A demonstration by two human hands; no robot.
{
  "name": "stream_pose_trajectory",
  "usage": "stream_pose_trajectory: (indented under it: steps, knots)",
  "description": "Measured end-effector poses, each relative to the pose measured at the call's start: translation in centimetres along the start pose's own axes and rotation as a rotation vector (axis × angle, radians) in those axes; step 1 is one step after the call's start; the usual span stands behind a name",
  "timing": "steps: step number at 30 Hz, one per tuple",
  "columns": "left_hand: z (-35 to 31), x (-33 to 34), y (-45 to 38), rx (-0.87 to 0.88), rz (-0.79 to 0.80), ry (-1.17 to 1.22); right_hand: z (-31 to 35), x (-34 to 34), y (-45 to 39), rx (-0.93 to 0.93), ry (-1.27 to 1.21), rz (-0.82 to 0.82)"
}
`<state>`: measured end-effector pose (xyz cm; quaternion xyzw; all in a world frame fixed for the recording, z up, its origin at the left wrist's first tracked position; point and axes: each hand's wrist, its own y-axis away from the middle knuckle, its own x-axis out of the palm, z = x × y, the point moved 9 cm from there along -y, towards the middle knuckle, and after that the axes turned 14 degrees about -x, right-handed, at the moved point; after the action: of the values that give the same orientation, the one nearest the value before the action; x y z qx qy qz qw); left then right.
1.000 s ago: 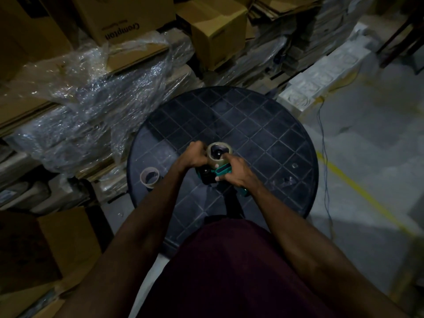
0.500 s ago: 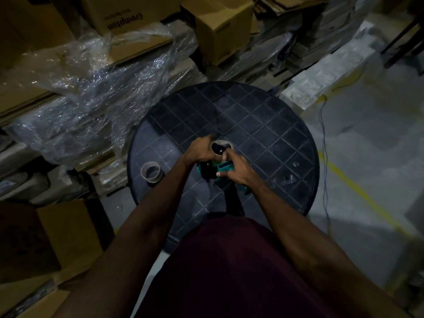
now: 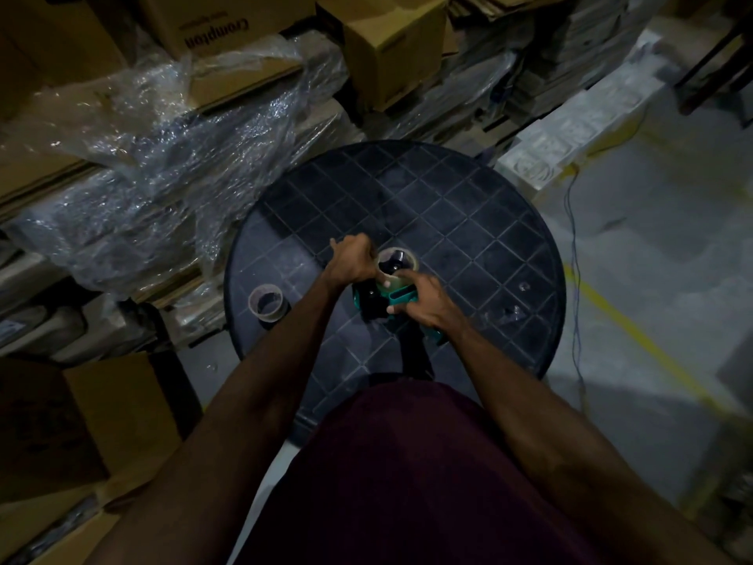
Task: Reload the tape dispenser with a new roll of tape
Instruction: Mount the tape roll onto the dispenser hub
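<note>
Two hands are on the job at the middle of the round dark desk (image 3: 468, 205).

Far left: crumpled plastic sheeting (image 3: 163, 177) is draped over stacked cartons; a printed carton (image 3: 212, 22) sits above it, closed, contents not visible. An open carton (image 3: 102, 409) is on the floor at lower left; its inside is too dark to read.

Left edge of desk: a spent tape core (image 3: 267, 302) is stood on end, apart from the work. Nothing is seen inside it.

Centre: left hand (image 3: 352, 263) is curled shut against the left side of the new tape roll (image 3: 397, 266), grip narrow, apparently pinching the roll's edge or the tape end; which one cannot be told. The roll is seated over the dark hub of the teal tape dispenser (image 3: 385, 297), hub visible through the core. Right hand (image 3: 421, 301) is closed on the dispenser's frame, thumb up against the roll.

Step judged: roll is mounted, or is being pressed home. Threading is not yet seen done.

Next move, as a judgement: free end has to be found, peeled and led under the roller to the blade, sticky side outward, with the frame held steady. Light is poor, so the tape end may be hard to find.

Right: white foam packing (image 3: 570, 136) and a loose cable (image 3: 572, 246) are lying on the floor, clear of the work.
</note>
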<state>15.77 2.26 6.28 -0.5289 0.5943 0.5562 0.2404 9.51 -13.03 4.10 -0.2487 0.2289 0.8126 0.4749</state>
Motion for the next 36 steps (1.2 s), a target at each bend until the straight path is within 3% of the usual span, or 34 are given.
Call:
stream_pose_trajectory:
  steps: [5,12,17,23,30,36]
  knots:
    - [0.4,1.9,-0.6,-0.051,0.112,0.266,0.5,-0.6,0.0,-0.018,0.036,-0.067]
    - [-1.5,2.8,1.3,-0.048,0.042,-0.01,0.2,-0.9,0.2,0.013,0.057,-0.081]
    - [-2.4,2.6,2.0,0.005,-0.14,-0.089,-0.2,-1.4,0.4,0.028,0.061,-0.106]
    - [-2.2,2.8,1.8,-0.05,-0.082,0.023,-0.4,-1.5,0.6,0.042,0.088,-0.117]
    - [-2.6,2.0,3.1,-0.056,-0.309,-0.01,0.6,-2.3,0.3,0.004,0.096,-0.174]
    - [-1.5,2.9,2.5,-0.09,-0.282,0.025,0.6,-2.1,0.1,0.006,0.12,-0.16]
